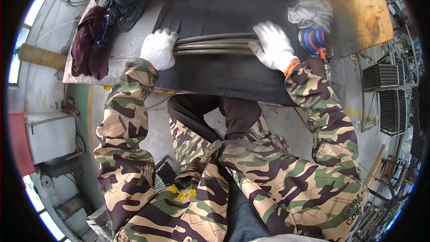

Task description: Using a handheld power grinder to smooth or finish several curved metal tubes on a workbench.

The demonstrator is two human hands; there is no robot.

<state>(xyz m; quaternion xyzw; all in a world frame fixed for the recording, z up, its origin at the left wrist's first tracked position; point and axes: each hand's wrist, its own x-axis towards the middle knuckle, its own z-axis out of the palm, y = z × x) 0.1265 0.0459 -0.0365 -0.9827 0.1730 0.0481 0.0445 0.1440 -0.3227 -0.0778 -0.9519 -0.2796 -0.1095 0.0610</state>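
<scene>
Grey metal rods (215, 45), a small bundle lying side by side across the black rubber mat (210, 11) on the workbench (130, 47), are what we hold: our left hand (158, 49) is wrapped over one end and our right hand (274, 46) presses down on the other, both in white knit gloves. We judge the rods stiff, fairly heavy and apt to roll or slide apart, so gripping both ends together suits them. A blue sander (315, 41) rests just beside our right hand.
</scene>
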